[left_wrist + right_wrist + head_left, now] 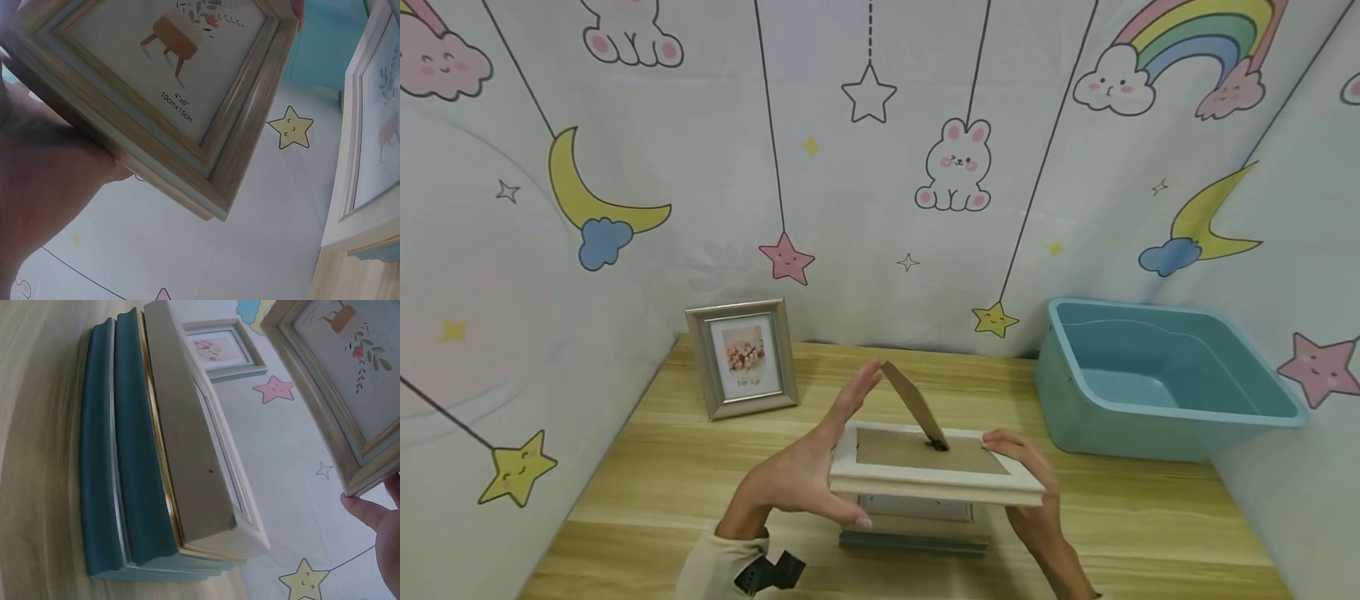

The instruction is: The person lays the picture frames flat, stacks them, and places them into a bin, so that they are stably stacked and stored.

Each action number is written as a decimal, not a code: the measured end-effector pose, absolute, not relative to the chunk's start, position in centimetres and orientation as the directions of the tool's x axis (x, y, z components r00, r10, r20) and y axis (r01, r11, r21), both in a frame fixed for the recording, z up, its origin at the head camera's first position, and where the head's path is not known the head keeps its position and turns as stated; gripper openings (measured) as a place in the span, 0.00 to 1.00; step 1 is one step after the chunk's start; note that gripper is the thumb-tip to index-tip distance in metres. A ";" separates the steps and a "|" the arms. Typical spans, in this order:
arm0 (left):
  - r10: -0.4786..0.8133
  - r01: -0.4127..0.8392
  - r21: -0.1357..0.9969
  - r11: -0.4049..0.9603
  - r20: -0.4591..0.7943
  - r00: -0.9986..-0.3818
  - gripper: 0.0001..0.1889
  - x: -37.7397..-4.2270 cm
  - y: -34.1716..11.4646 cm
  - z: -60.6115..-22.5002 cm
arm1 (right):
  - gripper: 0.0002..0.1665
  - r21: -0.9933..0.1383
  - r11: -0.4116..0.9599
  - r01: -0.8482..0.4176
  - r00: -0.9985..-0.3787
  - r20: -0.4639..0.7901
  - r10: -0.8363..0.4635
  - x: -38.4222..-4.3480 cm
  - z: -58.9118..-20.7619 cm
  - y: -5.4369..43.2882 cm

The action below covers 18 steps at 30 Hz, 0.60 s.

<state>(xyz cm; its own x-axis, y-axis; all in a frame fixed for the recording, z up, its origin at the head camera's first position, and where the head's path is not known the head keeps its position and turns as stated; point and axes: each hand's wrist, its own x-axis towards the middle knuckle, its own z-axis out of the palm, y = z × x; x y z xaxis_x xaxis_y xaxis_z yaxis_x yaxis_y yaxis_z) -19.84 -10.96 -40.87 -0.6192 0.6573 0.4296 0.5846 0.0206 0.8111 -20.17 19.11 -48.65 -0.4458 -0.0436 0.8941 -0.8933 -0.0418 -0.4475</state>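
Face down above a stack of frames, a photo frame (936, 486) is held between both hands, its brown back panel upward. Its stand flap (913, 404) sticks up from that back. My left hand (797, 471) has its fingers and thumb stretched apart, with the frame's left edge against the palm. At the opposite edge, my right hand (1030, 475) grips the frame, fingertips on top. The left wrist view shows the wood-grained front moulding (244, 125) around a print of a stool and flowers. Beneath lies the stack's top white frame (187, 456), over teal frames (140, 444).
A silver-beige photo frame (702, 358) stands upright at the back left of the wooden table (647, 500). At the back right is a blue plastic tub (1127, 429). A cloth backdrop (880, 175) with cartoon prints encloses the sides and back.
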 end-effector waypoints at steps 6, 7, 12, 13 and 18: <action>0.607 0.642 0.764 0.059 0.483 -0.631 0.70 -19.7 -10.7 -41.1 | 0.12 -0.444 -0.016 -0.896 -0.444 0.895 -0.036 -20.0 -48.2 19.3; 0.571 0.662 0.747 0.068 0.515 -0.639 0.67 -19.7 -10.7 -41.3 | 0.12 -0.447 -0.008 -0.895 -0.446 0.894 -0.029 -19.9 -48.2 19.4; 0.387 0.823 0.550 0.143 0.734 -0.558 0.37 -19.7 -10.4 -42.6 | 0.12 -0.457 0.043 -0.888 -0.456 0.889 0.035 -19.6 -48.0 19.7; 0.363 0.850 0.504 0.153 0.771 -0.523 0.29 -19.7 -10.3 -42.9 | 0.12 -0.457 0.060 -0.888 -0.455 0.890 0.042 -19.6 -48.0 19.8; 0.315 0.900 0.407 0.156 0.843 -0.436 0.13 -19.6 -10.1 -43.7 | 0.11 -0.439 0.120 -0.890 -0.438 0.898 0.038 -19.9 -48.1 19.9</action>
<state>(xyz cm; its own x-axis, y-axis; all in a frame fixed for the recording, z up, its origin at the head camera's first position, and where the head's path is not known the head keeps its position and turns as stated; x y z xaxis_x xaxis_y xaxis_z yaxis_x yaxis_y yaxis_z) -19.59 -10.13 -43.72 -0.4362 0.3152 0.8429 0.8999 0.1558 0.4074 -19.88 19.91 -48.14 -0.4376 0.0382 0.8983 -0.8905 0.1202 -0.4389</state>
